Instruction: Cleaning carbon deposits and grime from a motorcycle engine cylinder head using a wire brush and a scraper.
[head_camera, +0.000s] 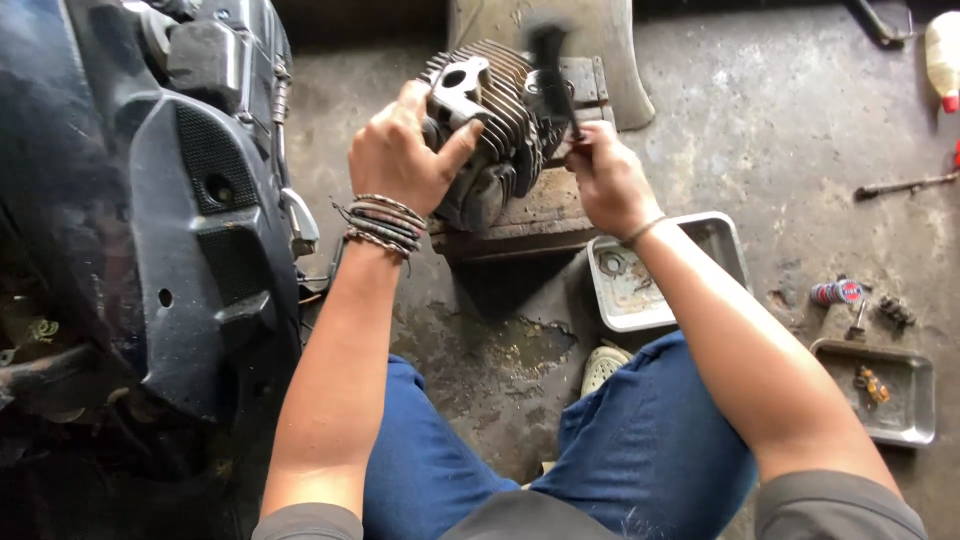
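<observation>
Engine cylinder (495, 130): we see a finned metal cylinder, grey and greasy, tipped on its side on a wooden block (520, 225). This is our landmark.
Left hand (400, 150): we find it clamped on the left end of the cylinder, thumb pressed against the fins, fingers wrapped over the top edge. Several braided bands circle the wrist.
Right hand (605, 180): we note it closed in a fist just right of the cylinder, gripping the handle of a hammer (552, 70).
Hammer: dark head blurred, up above the right end of the cylinder; we cannot tell whether it touches the metal.
Wooden block: sits directly under the cylinder on the stained concrete floor (760, 120).
Tray 1 (720, 240): shallow metal tray just right of the block and below the right hand, holding a few small rings and bits.
Tray 2 (915, 405): second metal tray, well to the right of the cylinder and nearer us, with 1 small orange part inside.
Motorbike (190, 220): dark bodywork fills the space left of the cylinder, close beside the left forearm.
Legs: our blue trousers (640, 440) show below the cylinder, 1 pale shoe (603, 366) near Tray 1.
Bottle (943, 55): pale with a red end, far right of the cylinder.
</observation>
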